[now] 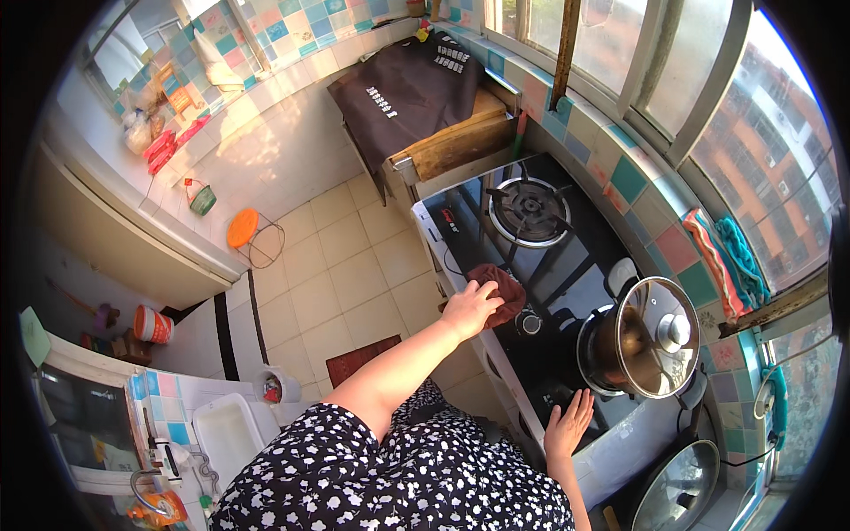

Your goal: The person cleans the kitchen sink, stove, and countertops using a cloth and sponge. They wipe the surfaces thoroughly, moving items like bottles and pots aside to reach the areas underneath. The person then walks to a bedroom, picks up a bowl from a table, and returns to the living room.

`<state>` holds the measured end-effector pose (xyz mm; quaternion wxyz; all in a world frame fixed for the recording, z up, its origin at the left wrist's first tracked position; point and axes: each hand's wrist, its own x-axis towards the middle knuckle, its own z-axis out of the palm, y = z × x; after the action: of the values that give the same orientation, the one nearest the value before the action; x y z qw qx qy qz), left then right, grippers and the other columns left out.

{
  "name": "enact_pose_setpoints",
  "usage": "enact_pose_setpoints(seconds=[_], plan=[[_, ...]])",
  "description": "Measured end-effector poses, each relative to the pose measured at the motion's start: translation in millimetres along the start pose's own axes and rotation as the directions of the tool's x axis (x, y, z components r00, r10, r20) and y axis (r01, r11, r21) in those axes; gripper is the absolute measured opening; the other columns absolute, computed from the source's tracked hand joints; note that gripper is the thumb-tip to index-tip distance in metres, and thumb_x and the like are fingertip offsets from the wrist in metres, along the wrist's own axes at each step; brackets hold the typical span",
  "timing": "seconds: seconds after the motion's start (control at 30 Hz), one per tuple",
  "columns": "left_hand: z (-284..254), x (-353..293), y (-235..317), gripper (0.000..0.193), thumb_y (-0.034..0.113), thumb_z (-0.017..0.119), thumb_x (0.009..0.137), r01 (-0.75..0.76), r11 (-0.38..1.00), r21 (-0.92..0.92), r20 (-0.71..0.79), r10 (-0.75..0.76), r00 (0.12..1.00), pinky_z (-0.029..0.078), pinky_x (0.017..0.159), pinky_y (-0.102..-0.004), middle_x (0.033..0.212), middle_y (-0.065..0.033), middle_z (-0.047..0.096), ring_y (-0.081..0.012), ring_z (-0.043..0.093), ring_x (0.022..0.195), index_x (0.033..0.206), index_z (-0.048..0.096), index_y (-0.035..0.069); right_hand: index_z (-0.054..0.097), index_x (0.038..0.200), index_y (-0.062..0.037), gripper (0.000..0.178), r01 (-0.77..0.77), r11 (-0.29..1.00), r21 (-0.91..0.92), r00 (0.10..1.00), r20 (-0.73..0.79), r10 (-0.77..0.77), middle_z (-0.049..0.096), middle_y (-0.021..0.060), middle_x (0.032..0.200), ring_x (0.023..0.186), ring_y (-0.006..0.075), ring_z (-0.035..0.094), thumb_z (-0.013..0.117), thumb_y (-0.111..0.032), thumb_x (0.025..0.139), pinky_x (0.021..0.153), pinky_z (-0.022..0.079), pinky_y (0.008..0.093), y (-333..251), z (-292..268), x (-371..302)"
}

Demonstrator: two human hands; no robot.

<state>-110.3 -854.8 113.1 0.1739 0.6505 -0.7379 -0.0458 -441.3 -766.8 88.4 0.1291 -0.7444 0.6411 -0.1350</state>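
With our left hand (473, 311) we have hold of a maroon cloth (500, 292), our fingers bent and partly closed over its folds. The cloth lies bunched at the front edge of the black gas stove (469, 243), just beside a round control knob (529, 323); how firmly we grip it, we cannot tell. Our right hand (569, 425) is open, palm down and fingers extended, near the stove's front corner on our right. We see nothing in it, and it lies well apart from the cloth.

Between our right hand and the window side, a pot (607, 345) stands on one burner, covered by a clear glass lid (651, 363) with a shiny knob. The other burner (533, 212), farther from us, shows its black grate with nothing standing on it. Below the pot, toward our right, we see a second, larger glass lid (682, 482), partly cut off by the rim of the view.

Beyond the far end of the stove, a dark cover (403, 93) drapes over a wooden desk (460, 146). On the window ledge we have a striped towel (714, 265) beside a teal one (742, 264). To our left, an orange stool (242, 228) stands on the tiled floor (328, 257), and a white sink (228, 429) sits nearer us.
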Motion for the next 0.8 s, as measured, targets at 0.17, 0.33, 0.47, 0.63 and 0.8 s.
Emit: enact_pose_setpoints(seconds=[0.17, 0.33, 0.47, 0.63, 0.8], plan=[[-8.6, 22.8, -67.3, 0.023, 0.021, 0.065, 0.083, -0.030, 1.000, 0.000, -0.086, 0.030, 0.996, 0.056, 0.071, -0.0381, 0.122, 0.0006, 0.051, -0.0242, 0.053, 0.099, 0.106, 0.066, 0.018, 0.031, 0.144, 0.0035, 0.061, -0.101, 0.991, -0.090, 0.994, 0.027, 0.103, 0.028, 0.0183, 0.152, 0.143, 0.0345, 0.021, 0.047, -0.026, 0.093, 0.117, 0.014, 0.0463, -21.0, -8.5, 7.0], [-30.0, 101.5, -183.9, 0.026, 0.022, 0.064, 0.085, 0.208, 0.973, 0.098, -0.117, -0.196, 0.974, 0.056, 0.073, -0.0395, 0.121, -0.0003, 0.051, -0.0262, 0.054, 0.102, 0.110, 0.067, 0.020, 0.030, 0.146, -0.0014, 0.062, -0.384, 0.881, -0.274, 0.922, -0.165, 0.350, 0.029, 0.0165, 0.152, 0.142, 0.0339, 0.024, 0.034, -0.042, 0.099, 0.115, 0.017, 0.0474, -25.9, 11.1, 10.5], [-29.1, 158.8, -241.3, 0.026, 0.024, 0.061, 0.087, 0.210, 0.969, 0.134, -0.010, -0.210, 0.978, 0.056, 0.074, -0.0395, 0.122, -0.0036, 0.051, -0.0275, 0.054, 0.103, 0.112, 0.066, 0.018, 0.030, 0.148, -0.0097, 0.061, -0.653, 0.661, -0.369, 0.757, -0.300, 0.580, 0.031, 0.0105, 0.152, 0.140, 0.0328, 0.027, 0.035, -0.046, 0.099, 0.114, 0.020, 0.0488, -19.5, 33.0, 14.0], [-66.9, 140.5, -243.7, 0.036, 0.031, 0.066, 0.083, -0.008, 0.997, 0.080, 0.172, -0.006, 0.985, 0.056, 0.075, -0.0419, 0.123, -0.0047, 0.048, -0.0282, 0.053, 0.105, 0.117, 0.064, 0.017, 0.030, 0.149, -0.0154, 0.064, -0.906, 0.267, -0.329, 0.386, -0.380, 0.841, 0.029, 0.0062, 0.154, 0.139, 0.0305, 0.030, 0.030, -0.054, 0.099, 0.111, 0.026, 0.0477, -12.3, 53.8, 10.5], [-53.1, 161.6, -259.3, 0.035, 0.033, 0.068, 0.081, -0.021, 1.000, -0.013, 0.159, 0.022, 0.987, 0.055, 0.077, -0.0409, 0.120, -0.0018, 0.050, -0.0246, 0.055, 0.107, 0.114, 0.067, 0.021, 0.029, 0.150, -0.0197, 0.062, -0.950, 0.172, -0.260, 0.276, -0.447, 0.851, 0.029, 0.0058, 0.154, 0.139, 0.0297, 0.029, 0.028, -0.055, 0.099, 0.113, 0.022, 0.0458, -9.7, 70.5, 8.3]])
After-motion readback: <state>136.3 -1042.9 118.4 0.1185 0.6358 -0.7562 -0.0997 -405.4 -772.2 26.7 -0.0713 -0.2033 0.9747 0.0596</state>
